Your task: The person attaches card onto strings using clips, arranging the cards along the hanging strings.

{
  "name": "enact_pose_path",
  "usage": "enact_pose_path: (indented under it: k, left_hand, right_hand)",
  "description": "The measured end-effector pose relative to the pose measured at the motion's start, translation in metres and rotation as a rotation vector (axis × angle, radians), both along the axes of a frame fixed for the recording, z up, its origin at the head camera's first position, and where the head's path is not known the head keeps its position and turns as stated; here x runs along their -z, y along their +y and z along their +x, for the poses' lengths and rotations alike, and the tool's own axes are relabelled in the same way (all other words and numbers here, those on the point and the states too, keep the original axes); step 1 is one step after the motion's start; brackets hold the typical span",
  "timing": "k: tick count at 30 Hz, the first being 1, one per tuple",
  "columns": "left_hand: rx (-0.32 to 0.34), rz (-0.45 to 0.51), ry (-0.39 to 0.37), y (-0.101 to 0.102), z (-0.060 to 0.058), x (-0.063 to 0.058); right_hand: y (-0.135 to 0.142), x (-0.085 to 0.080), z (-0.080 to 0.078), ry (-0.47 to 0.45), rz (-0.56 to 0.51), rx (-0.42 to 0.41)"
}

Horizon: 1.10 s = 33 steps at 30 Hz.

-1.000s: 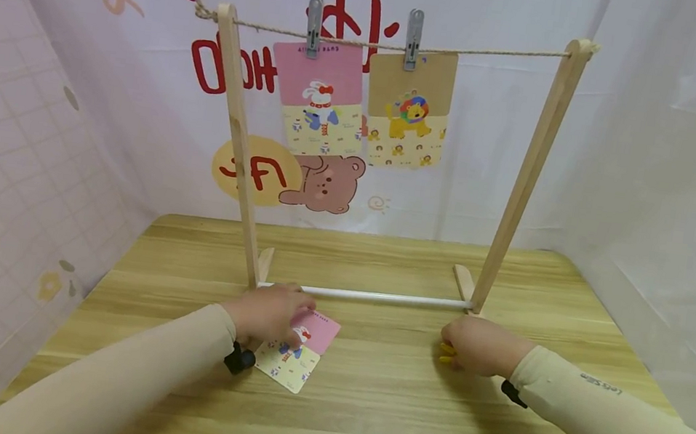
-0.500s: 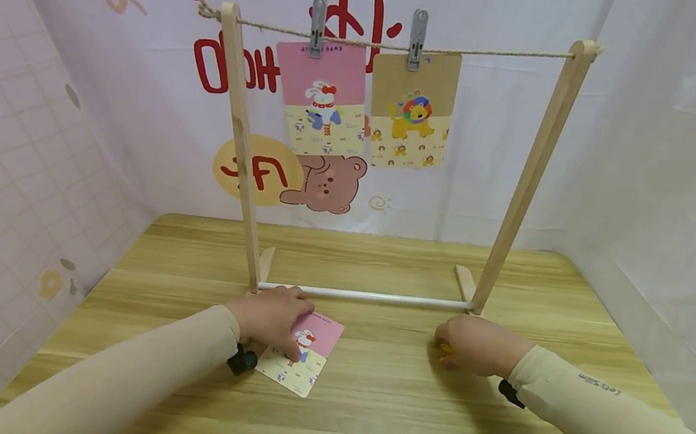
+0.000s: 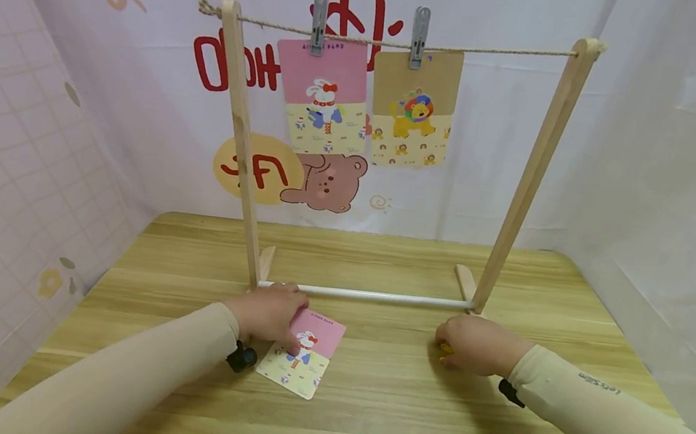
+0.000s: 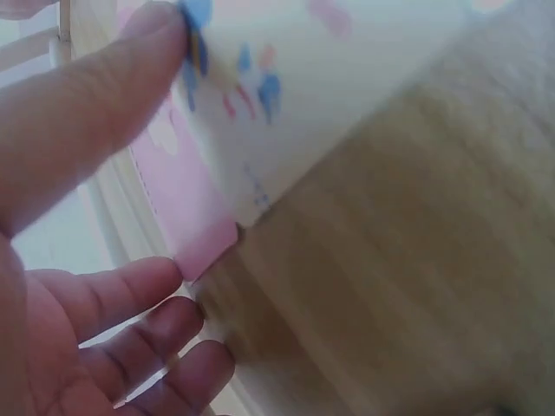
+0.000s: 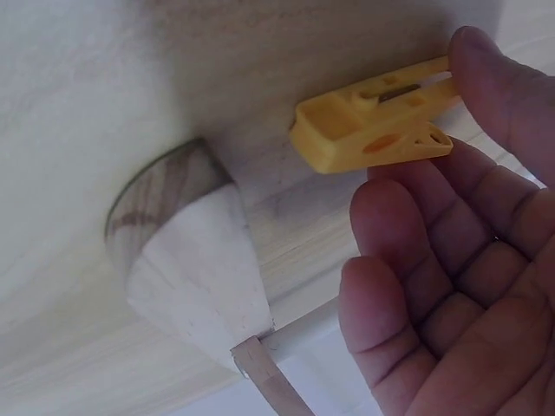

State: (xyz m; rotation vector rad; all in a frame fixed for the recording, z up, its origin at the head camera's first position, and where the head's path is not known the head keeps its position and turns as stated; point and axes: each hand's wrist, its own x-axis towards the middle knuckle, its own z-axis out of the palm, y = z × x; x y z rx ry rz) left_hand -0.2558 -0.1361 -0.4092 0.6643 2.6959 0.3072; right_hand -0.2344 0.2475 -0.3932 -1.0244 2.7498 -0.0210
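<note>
In the head view, a pink and cream card [image 3: 309,375] with a white rabbit picture is close over the table in front of the rack's left post. My left hand [image 3: 269,315] pinches its left side, the thumb [image 4: 104,104] lying across the printed face and a fingertip at the pink edge. At the right, my right hand [image 3: 481,346] holds a yellow clothespin [image 5: 373,121] between thumb and fingers. The right wrist view shows that clothespin near the wooden foot [image 5: 195,251] of the rack; in the head view the hand mostly covers it.
A wooden rack with a left post [image 3: 241,137] and a right post [image 3: 533,175] carries a rope [image 3: 508,50]. Grey clothespins hold a rabbit card [image 3: 327,97] and a lion card [image 3: 412,112] on it. A white rod [image 3: 383,297] joins the posts low down.
The rabbit card on the table has turned slightly and shifted a little right, with my left hand at its edge. My right hand stays nearly in place with the yellow clothespin.
</note>
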Motion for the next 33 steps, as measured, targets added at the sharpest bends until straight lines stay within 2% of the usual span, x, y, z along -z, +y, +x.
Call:
enact_pose_path:
  k: [8,16,24,33]
  left_hand:
    - [-0.017,0.013,-0.026,0.0014,-0.0025,-0.0042]
    - [-0.038,-0.016,-0.034,0.0044,-0.0040,0.0000]
    - [-0.052,0.003,-0.038,0.0067,-0.0019,-0.0022]
    - [-0.081,0.032,-0.050,0.0056,-0.0037,0.0010]
  right_hand:
    - [-0.0008,-0.0013,-0.0013,-0.022,0.008,0.032]
    - [-0.0021,-0.0037,-0.0001,-0.043,0.012,0.040]
    - [-0.0031,-0.0046,0.0001,-0.049,0.015,0.043]
    - [-0.0034,-0.0041,-0.0004,-0.035,0.033,0.031]
